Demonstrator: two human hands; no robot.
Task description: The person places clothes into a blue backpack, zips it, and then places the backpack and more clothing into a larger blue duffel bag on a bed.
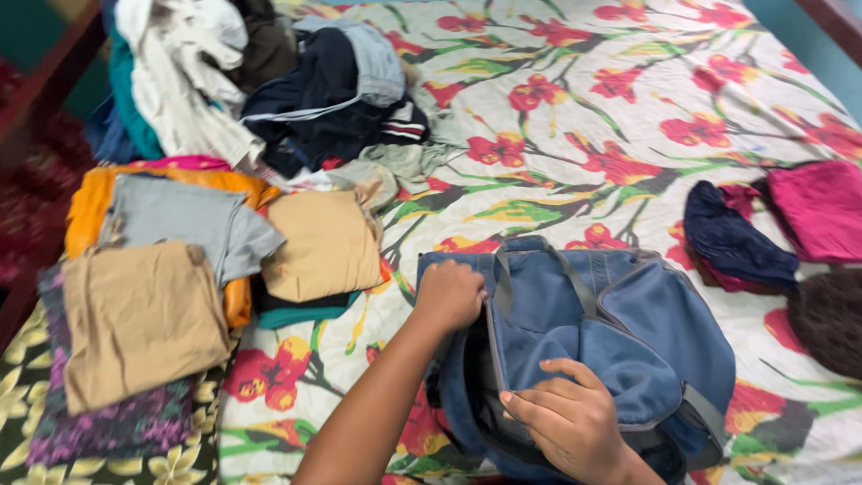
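A blue fabric bag point(628, 314) lies on the flowered bedsheet point(575, 117), its zip opening facing me and gaping dark. My left hand point(447, 296) is closed on the bag's left edge near the zip. My right hand point(567, 415) grips the front flap of the bag and holds it back from the opening. To the left lie folded clothes: a tan piece point(139, 319), a grey shirt point(193, 220) and another tan piece point(325, 244).
A heap of unfolded clothes point(269, 81) fills the top left of the bed. Dark blue point(732, 238) and pink point(822, 208) garments lie at the right, with a dark brown item point(831, 319) below them. A wooden bed frame point(45, 81) runs along the left.
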